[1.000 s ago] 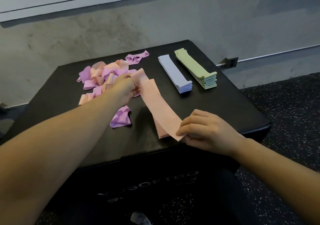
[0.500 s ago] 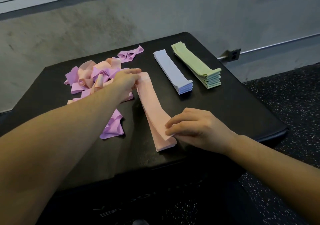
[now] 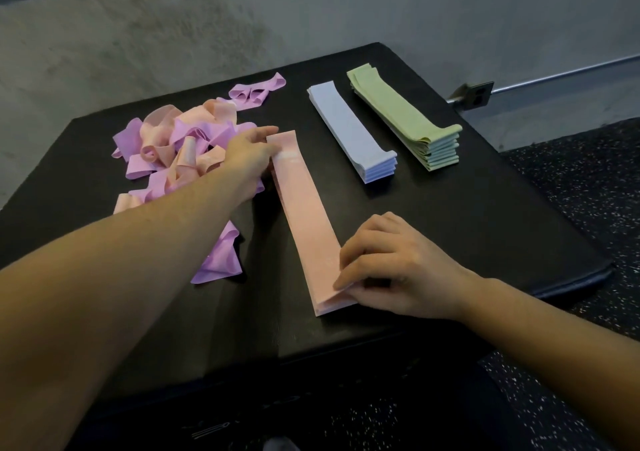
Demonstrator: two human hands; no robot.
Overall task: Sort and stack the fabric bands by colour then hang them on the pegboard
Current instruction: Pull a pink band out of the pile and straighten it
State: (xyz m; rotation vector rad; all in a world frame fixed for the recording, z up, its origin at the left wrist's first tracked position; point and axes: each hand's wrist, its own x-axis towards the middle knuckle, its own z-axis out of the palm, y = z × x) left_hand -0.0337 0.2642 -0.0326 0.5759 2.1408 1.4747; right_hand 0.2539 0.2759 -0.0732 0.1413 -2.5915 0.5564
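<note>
- Lowered since a second ago: pink band, then lifted between both hands, now flat on the pink stack [image 3: 304, 222] at bench [image 3: 485, 228] centre.
- Loose pile [image 3: 180, 152], pink and purple mixed: unsorted, left of the stack.
- Blue stack [image 3: 349, 131], green stack [image 3: 405, 118]: finished, far right.
- Left hand [image 3: 247, 159]: fingers straight, pressing the far end.
- Right hand [image 3: 388, 263]: pinching the near end, squaring edges.
- Pegboard: not seen; hanging not yet begun.
</note>
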